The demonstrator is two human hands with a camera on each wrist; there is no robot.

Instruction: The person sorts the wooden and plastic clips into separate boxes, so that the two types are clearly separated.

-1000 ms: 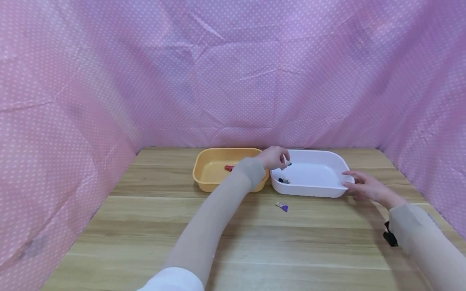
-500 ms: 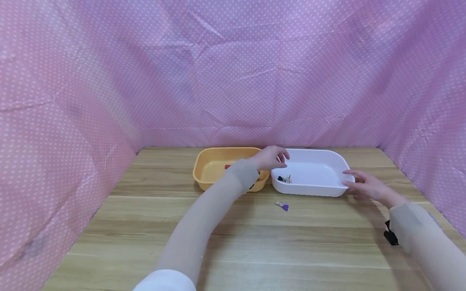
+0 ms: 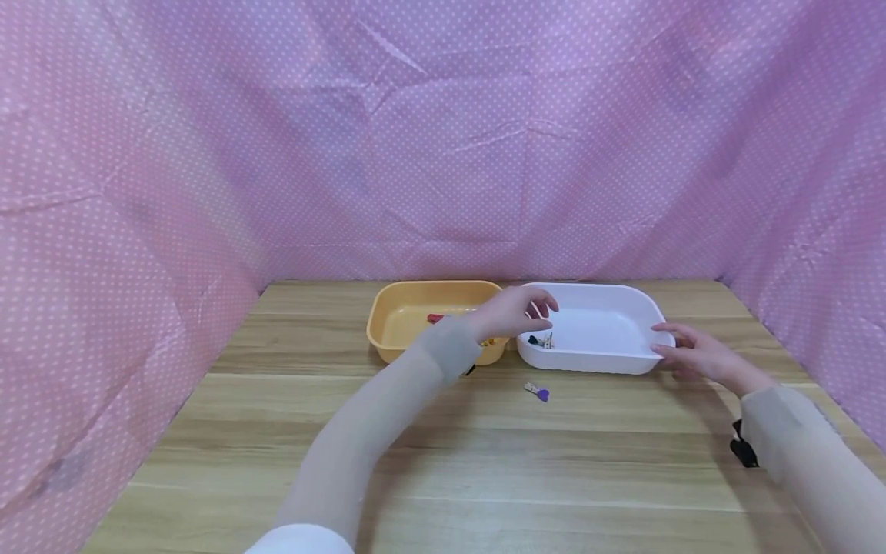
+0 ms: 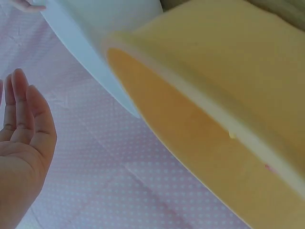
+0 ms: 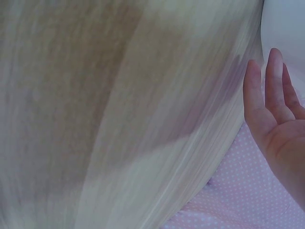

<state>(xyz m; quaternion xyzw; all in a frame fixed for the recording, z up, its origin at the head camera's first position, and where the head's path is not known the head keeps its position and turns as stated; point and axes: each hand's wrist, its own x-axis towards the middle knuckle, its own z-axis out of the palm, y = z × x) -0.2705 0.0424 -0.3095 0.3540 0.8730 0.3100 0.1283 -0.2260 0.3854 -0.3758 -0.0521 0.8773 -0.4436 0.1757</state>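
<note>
My left hand (image 3: pixel 515 312) hovers over the gap between the yellow tray (image 3: pixel 394 354) and the white tray (image 3: pixel 595 363), its fingers loosely bent and holding nothing. Inside the white tray's near left corner lie small wooden clothespins (image 3: pixel 548 342), one with a dark heart. My right hand (image 3: pixel 706 359) holds the white tray's right end, thumb and forefinger over the rim. In the right wrist view, other fingers (image 5: pixel 274 81) stretch along its outside. A wooden clothespin with a purple heart (image 3: pixel 537 392) lies on the table in front of the white tray.
A red clip (image 3: pixel 434 318) and small yellow pieces (image 3: pixel 489 342) lie in the yellow tray, partly hidden by my left arm. Both trays stand side by side near the wooden table's (image 3: pixel 554 469) back edge. Pink dotted cloth (image 3: pixel 443 154) hangs behind and at both sides.
My left hand has let go of a small clothespin, which now lies in the white tray beside the dark-hearted one. The hand has since drawn back slightly. My right hand stays in place.
</note>
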